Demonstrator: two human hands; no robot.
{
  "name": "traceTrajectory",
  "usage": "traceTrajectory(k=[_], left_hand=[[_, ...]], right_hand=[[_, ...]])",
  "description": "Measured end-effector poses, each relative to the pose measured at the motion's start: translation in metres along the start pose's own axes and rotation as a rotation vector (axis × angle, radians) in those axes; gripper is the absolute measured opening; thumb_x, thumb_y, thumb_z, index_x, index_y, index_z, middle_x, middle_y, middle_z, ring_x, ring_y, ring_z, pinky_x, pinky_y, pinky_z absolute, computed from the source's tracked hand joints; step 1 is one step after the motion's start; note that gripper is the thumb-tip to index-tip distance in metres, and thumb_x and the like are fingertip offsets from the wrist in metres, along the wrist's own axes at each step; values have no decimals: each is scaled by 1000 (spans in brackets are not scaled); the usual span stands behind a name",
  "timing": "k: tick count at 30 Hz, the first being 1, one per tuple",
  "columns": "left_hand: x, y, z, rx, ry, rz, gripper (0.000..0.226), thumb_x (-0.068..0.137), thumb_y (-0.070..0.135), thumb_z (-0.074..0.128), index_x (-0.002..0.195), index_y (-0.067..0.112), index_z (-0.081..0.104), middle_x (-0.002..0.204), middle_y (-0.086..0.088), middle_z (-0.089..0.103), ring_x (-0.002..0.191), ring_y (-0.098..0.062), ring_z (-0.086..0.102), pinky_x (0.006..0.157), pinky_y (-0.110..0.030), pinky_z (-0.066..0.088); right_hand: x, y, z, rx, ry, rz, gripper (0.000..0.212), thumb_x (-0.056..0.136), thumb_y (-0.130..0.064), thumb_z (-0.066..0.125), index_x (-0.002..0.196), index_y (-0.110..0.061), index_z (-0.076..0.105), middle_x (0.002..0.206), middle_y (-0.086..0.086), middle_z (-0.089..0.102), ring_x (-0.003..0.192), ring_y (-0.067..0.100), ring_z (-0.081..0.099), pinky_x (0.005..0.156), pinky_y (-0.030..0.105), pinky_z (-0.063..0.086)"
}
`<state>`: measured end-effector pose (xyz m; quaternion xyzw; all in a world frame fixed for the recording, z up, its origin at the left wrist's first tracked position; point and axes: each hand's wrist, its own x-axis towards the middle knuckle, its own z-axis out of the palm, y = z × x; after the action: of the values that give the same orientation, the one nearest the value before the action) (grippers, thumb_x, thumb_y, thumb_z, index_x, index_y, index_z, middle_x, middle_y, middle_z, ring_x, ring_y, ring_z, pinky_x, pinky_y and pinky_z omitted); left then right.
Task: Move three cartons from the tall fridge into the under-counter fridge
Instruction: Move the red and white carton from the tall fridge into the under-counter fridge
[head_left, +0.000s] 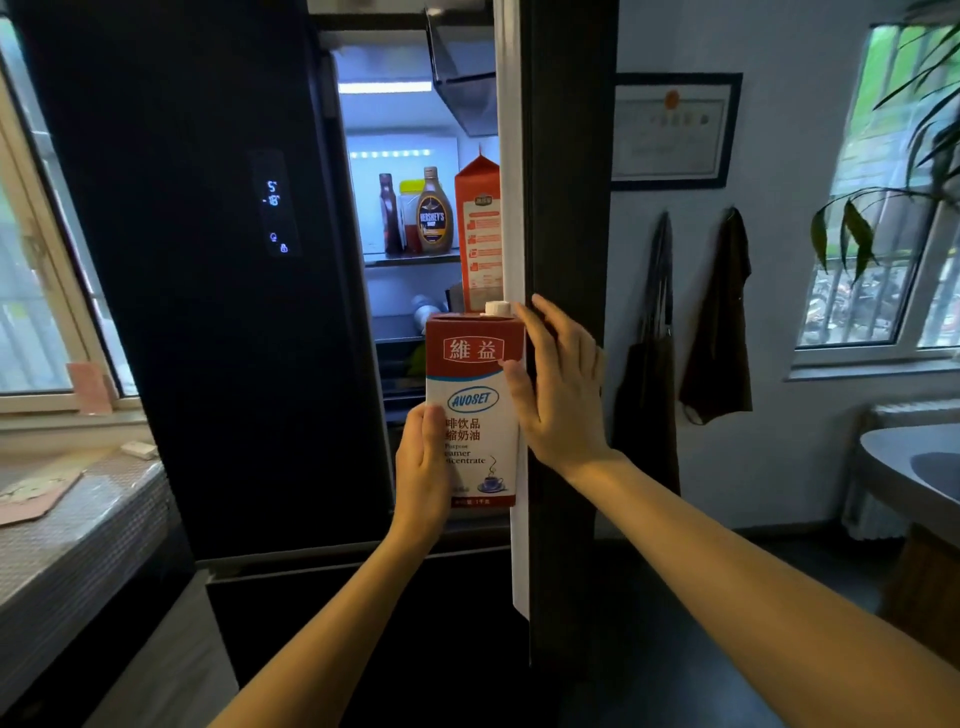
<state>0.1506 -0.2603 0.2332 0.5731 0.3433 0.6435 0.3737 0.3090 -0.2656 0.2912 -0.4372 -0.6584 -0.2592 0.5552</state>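
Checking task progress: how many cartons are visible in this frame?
2. The Avoset carton is held in both hands before the open fridge; an orange carton stands in the door bin. Others may be hidden.

The tall fridge (395, 208) stands open only by a narrow gap between its shut left door (208, 260) and the edge of the swung right door (519, 415). A red-and-white carton (475, 410), held upright in that gap, fills its lower part. Behind it an orange carton (480, 234) stands at the right, and a syrup bottle (432, 213) and other bottles crowd the lit shelf
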Motion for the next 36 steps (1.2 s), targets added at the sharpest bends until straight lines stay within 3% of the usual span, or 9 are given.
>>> traceTrajectory(k=[5, 10, 13, 20, 24, 30, 33, 36], left_hand=[[-4, -2, -4, 18, 51, -10, 48, 92, 73, 43, 111, 31, 56, 106, 3, 75, 96, -13, 76, 72, -27, 62], [-8, -4, -8, 50, 111, -24, 42, 94, 66, 45, 111, 30, 55, 111, -3, 72, 97, -14, 75, 82, -39, 62], [-9, -6, -14, 61, 152, -26, 42, 94, 65, 44, 111, 28, 55, 112, -4, 72, 98, -16, 75, 83, -40, 62], [0, -15, -44, 55, 228, -40, 48, 93, 70, 47, 113, 27, 57, 107, 3, 76, 97, -13, 76, 72, -25, 61], [12, -21, -61, 56, 237, -37, 58, 86, 75, 47, 116, 27, 57, 111, 1, 75, 99, -16, 76, 76, -29, 63], [53, -44, -112, 51, 269, -69, 53, 89, 73, 46, 116, 29, 56, 110, 3, 75, 100, -16, 76, 76, -29, 62], [77, -59, -141, 48, 254, -84, 45, 92, 68, 45, 114, 30, 56, 107, 7, 76, 98, -14, 76, 72, -25, 62], [104, -72, -167, 42, 242, -92, 45, 95, 68, 44, 114, 28, 55, 107, 4, 75, 98, -13, 76, 70, -21, 61]], right_hand=[[-6, 23, 7, -34, -18, -7, 62, 107, -35, 39, 160, -10, 19, 167, 14, 20, 156, 28, 18, 125, 52, 16], [-17, 34, 24, -17, -136, 26, 76, 99, -18, 45, 162, -10, 2, 171, 13, 3, 158, 27, 1, 126, 57, 12], [-18, 36, 40, -8, -207, 26, 83, 100, -20, 50, 162, -12, -4, 171, 10, -2, 158, 23, -4, 128, 51, 7], [-19, 28, 93, 60, -348, 71, 78, 108, -40, 39, 160, -22, -16, 171, 3, -15, 157, 18, -12, 128, 48, 6], [-17, 16, 117, 87, -392, 75, 85, 107, -39, 42, 159, -24, -23, 168, 0, -25, 156, 19, -17, 127, 48, 8], [-4, -12, 183, -31, -426, 68, 88, 100, -51, 32, 157, -21, -28, 165, 5, -32, 155, 27, -20, 126, 52, 6], [1, -24, 224, -116, -412, 96, 95, 100, -43, 45, 158, -17, -26, 165, 10, -31, 155, 31, -20, 126, 55, 8], [8, -32, 263, -191, -398, 105, 95, 98, -44, 45, 159, -14, -22, 166, 14, -27, 155, 34, -17, 125, 58, 9]])
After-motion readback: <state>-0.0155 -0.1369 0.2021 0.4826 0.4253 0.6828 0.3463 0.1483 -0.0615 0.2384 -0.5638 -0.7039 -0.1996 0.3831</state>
